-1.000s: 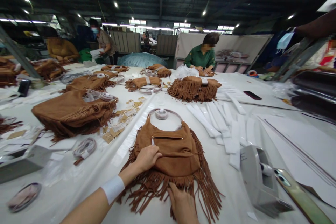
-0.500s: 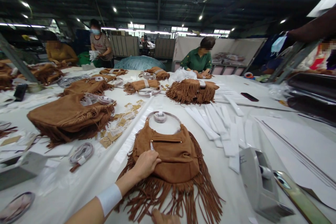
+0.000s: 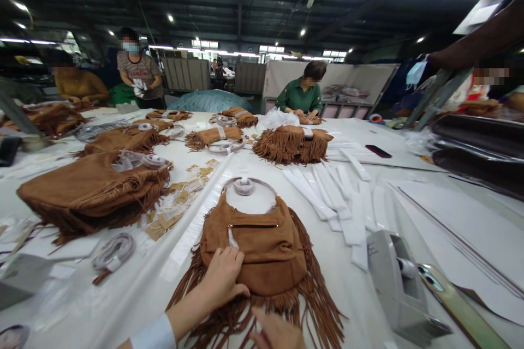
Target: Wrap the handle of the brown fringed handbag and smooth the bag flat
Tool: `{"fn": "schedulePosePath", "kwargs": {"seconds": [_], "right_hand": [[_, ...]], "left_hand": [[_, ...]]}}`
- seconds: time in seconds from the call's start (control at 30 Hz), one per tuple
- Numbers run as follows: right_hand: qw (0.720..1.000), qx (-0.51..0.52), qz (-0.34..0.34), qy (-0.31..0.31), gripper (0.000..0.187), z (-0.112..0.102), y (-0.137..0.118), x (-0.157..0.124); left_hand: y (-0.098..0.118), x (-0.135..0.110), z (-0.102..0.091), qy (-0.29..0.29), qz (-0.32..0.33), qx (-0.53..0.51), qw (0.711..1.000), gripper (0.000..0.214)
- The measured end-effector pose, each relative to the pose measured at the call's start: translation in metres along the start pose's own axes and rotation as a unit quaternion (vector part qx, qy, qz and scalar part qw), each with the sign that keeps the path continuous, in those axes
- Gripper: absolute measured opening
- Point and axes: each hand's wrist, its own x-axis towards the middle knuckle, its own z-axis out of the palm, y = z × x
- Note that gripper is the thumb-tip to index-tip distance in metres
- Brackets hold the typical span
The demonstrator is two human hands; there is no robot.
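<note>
A brown suede fringed handbag [image 3: 254, 251] lies on the white table in front of me, zip side up, its handle pointing away. My left hand [image 3: 223, 278] rests on its lower left part, fingers flat below the wrapped zip pull [image 3: 232, 238] and thumb spread out. My right hand [image 3: 280, 331] is over the fringe [image 3: 323, 305] at the bottom edge of view, somewhat blurred. Its finger and thumb look apart, with a pale patch between them that I cannot make out. Inside the handle loop sits a wrapped coiled strap [image 3: 244, 186].
More brown bags [image 3: 77, 191] lie left and farther back. White strips [image 3: 355, 218], a grey tape dispenser [image 3: 395, 283] and a phone [image 3: 462, 305] are at right. Card tags [image 3: 180, 196] and another coiled strap [image 3: 114, 251] lie left. A person in green [image 3: 301, 95] works across the table.
My left hand has slid down from the zip pull, its thumb now spread. My right hand has come up further into view over the fringe. The view has shifted slightly.
</note>
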Motion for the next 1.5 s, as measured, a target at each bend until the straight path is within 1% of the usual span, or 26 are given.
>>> {"fn": "schedulePosePath", "kwargs": {"seconds": [0.07, 0.1, 0.17, 0.2, 0.27, 0.33, 0.43, 0.53, 0.6, 0.7, 0.83, 0.93, 0.97, 1.1, 1.17, 1.27, 1.4, 1.5], "right_hand": [[0.998, -0.029, 0.053, -0.021, 0.051, -0.024, 0.028, 0.023], [0.995, -0.051, 0.07, -0.043, 0.059, -0.035, 0.042, 0.036], [0.988, -0.072, 0.083, -0.113, 0.069, -0.051, 0.063, 0.06], [0.982, -0.078, 0.084, -0.147, 0.071, -0.056, 0.07, 0.069], [0.973, -0.088, 0.083, -0.198, 0.068, -0.058, 0.077, 0.082], [0.967, -0.1, 0.082, -0.22, 0.06, -0.056, 0.077, 0.088], [0.962, -0.112, 0.065, -0.24, 0.047, -0.053, 0.076, 0.09], [0.958, -0.105, 0.039, -0.264, 0.035, -0.053, 0.082, 0.09], [0.956, -0.092, 0.044, -0.276, 0.026, -0.052, 0.089, 0.091], [0.956, -0.055, 0.076, -0.279, 0.02, -0.049, 0.101, 0.093], [0.949, 0.0, 0.107, -0.295, 0.015, -0.044, 0.111, 0.095], [0.949, 0.012, 0.115, -0.292, 0.013, -0.043, 0.112, 0.094], [0.95, 0.013, 0.117, -0.288, 0.013, -0.043, 0.111, 0.094], [0.949, 0.023, 0.13, -0.286, 0.015, -0.044, 0.11, 0.098], [0.946, 0.032, 0.139, -0.293, 0.018, -0.046, 0.111, 0.101], [0.937, 0.056, 0.143, -0.313, 0.029, -0.052, 0.114, 0.103], [0.932, 0.065, 0.123, -0.334, 0.055, -0.058, 0.115, 0.1], [0.935, 0.044, 0.101, -0.336, 0.062, -0.06, 0.111, 0.096]], "left_hand": [[0.001, 0.0, -0.004, -0.005, 0.001, -0.008, 1.0, 0.054], [0.002, 0.0, -0.006, -0.008, 0.003, -0.011, 1.0, 0.052], [0.004, 0.002, -0.009, -0.012, 0.005, -0.015, 1.0, 0.048], [0.005, 0.003, -0.01, -0.014, 0.006, -0.016, 1.0, 0.046], [0.007, 0.006, -0.01, -0.017, 0.007, -0.018, 1.0, 0.043], [0.008, 0.01, -0.009, -0.018, 0.01, -0.017, 1.0, 0.034], [0.005, 0.019, -0.007, -0.028, 0.021, -0.01, 0.999, 0.017], [-0.004, 0.027, -0.008, -0.047, 0.045, -0.012, 0.998, 0.017], [-0.012, 0.03, -0.01, -0.06, 0.07, -0.033, 0.995, 0.018], [-0.025, 0.035, -0.013, -0.079, 0.094, -0.08, 0.989, 0.008], [-0.035, 0.038, -0.017, -0.092, 0.085, -0.099, 0.987, 0.008], [-0.033, 0.038, -0.018, -0.093, 0.067, -0.099, 0.988, 0.01], [-0.031, 0.038, -0.017, -0.092, 0.058, -0.096, 0.989, 0.014], [-0.012, 0.044, -0.015, -0.086, 0.003, -0.041, 0.995, 0.042], [-0.003, 0.049, -0.014, -0.088, -0.011, -0.012, 0.996, 0.049], [0.0, 0.053, -0.013, -0.097, -0.001, -0.011, 0.995, 0.045], [-0.007, 0.051, -0.013, -0.11, 0.02, -0.02, 0.994, 0.039], [-0.008, 0.045, -0.014, -0.11, 0.045, -0.014, 0.993, 0.042]]}}
